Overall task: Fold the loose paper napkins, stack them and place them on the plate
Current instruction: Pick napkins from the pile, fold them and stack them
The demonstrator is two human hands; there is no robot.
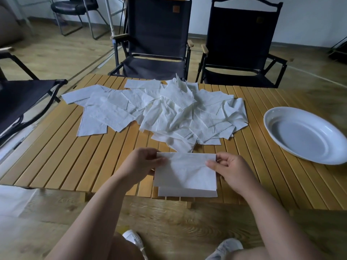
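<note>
A white paper napkin [185, 170] is held between both hands above the table's near edge. My left hand [139, 164] pinches its upper left corner and my right hand [231, 170] pinches its upper right edge. Under it lies a low stack of folded napkins [187, 192] flush with the front edge. A big heap of loose white napkins [159, 109] spreads across the middle and far side of the slatted wooden table [75, 156]. The white oval plate [281, 113] sits at the right, with nothing on it.
Two black folding chairs [157, 40] stand behind the table, and another black chair [20, 102] is at the left. A white sheet [15, 199] lies at the lower left. My knees and white shoes [135, 239] show below the table edge.
</note>
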